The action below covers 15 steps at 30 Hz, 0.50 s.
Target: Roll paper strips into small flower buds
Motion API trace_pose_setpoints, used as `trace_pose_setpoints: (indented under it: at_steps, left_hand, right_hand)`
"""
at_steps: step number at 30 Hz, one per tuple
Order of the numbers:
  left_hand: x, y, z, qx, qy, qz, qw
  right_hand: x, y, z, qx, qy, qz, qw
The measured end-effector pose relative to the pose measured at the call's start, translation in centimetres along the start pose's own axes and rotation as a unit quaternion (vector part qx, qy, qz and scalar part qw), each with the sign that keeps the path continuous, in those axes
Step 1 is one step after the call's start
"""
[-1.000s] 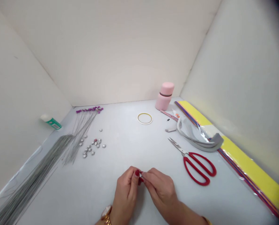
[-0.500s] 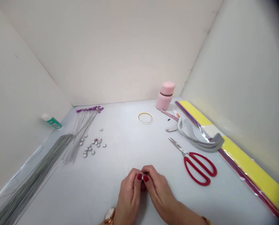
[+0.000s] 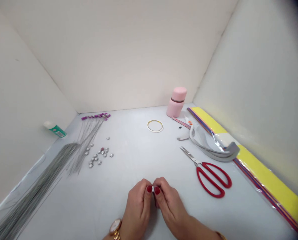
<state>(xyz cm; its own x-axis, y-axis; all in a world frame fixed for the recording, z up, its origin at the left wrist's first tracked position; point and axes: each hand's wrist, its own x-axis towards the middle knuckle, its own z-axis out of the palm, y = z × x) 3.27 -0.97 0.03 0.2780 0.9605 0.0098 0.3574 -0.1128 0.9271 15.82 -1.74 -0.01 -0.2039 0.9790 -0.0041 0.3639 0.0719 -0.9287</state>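
Observation:
Low in the middle of the head view, my left hand (image 3: pixel 139 203) and my right hand (image 3: pixel 170 203) meet with fingers curled inward. Between the two thumb tips is a small silver paper piece (image 3: pixel 153 189), pinched from both sides. Most of it is hidden by the thumbs and fingers, so its full shape does not show. To the left lie several small silver paper stars (image 3: pixel 96 158), with a reddish one (image 3: pixel 102 149) among them. Red-handled scissors (image 3: pixel 209 176) rest to the right of my right hand, blades partly apart.
Thin grey wire stems (image 3: pixel 46 180) lie at left, with purple-tipped stems (image 3: pixel 96 116) behind. A green-and-white tube (image 3: pixel 56 130) is by the left wall. Farther back are a tape roll (image 3: pixel 148 126) and pink flask (image 3: pixel 176 103). Silver strips (image 3: pixel 214 155) and packed yellow sheets (image 3: pixel 261 176) lie right.
My thumbs have moved slightly apart, and more of the silver piece shows between them. Both hands otherwise stay in about the same place.

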Motion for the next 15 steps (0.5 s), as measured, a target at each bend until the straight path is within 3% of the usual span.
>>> trace_pose_setpoints:
  at_steps: [6,15]
  left_hand:
    - [-0.08,0.07,0.33,-0.015,0.002,0.0,1.0]
    - [-0.6,-0.49,0.76,0.064,0.036,0.034,0.997]
  right_hand:
    - [0.05,-0.29,0.0,0.008,-0.005,-0.008,1.0]
    - [-0.36,0.15,0.65,-0.006,0.007,-0.014,1.0]
